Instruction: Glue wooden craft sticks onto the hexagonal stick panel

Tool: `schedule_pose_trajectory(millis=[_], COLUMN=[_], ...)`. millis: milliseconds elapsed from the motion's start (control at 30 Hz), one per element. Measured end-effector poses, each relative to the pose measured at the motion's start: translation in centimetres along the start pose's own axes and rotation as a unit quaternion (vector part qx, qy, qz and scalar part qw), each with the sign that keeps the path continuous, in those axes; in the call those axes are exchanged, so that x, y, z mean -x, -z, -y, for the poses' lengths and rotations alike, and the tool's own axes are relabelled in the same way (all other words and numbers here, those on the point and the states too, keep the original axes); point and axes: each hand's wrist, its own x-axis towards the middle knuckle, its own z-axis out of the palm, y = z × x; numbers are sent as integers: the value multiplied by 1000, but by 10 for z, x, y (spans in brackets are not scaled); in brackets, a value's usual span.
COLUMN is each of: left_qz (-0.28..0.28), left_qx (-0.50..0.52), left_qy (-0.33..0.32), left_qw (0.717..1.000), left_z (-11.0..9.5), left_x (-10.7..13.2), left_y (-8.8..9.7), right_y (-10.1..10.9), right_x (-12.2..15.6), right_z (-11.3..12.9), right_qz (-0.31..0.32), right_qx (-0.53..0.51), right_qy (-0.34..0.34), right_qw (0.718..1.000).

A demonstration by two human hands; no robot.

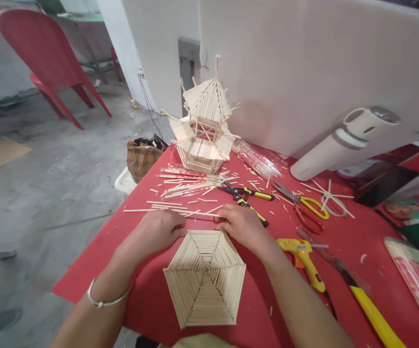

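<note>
A thin wooden stick point(204, 213) lies across the space between my two hands, just beyond a hexagonal panel point(205, 278) built of rings of sticks. My right hand point(241, 227) pinches the stick near its right end. Curled at the stick's left part is my left hand point(162, 229), its fingers closed and partly hidden from this angle. The panel rests on the red tabletop point(144, 304) between my forearms, close to my body. Several loose sticks point(166, 205) lie just behind my hands.
Behind stands a stick-built pagoda point(205, 130). Wrapped sticks point(191, 180), pliers point(243, 195), scissors point(303, 200) and offcuts lie before it. On the right are a yellow glue gun point(305, 263), a yellow-handled tool point(372, 309), a white thermos point(336, 145) and a stick star point(328, 195).
</note>
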Motion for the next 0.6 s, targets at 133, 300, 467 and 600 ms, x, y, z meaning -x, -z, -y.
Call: schedule_pose_trajectory(millis=[133,300,467,600], left_qz=[-16,-53,-17,-20], left_qx=[-24,-59,36,71], left_qy=[10,53,97,196], left_qw=[1000,995,995,978], left_z=[-2,-10,-26,-39], left_x=[-6,-11,4,25], left_y=[-7,-12,-13,-18], right_y=[1,-8,-28,-40], right_x=[-2,25,68,84], right_z=[-4,-8,-8,-11], right_qz=[-38,-79,-66,-65], right_qx=[9,-15,-110,-231], right_qy=[-50,-143,-191,-234], right_qw=[998,986,973,942])
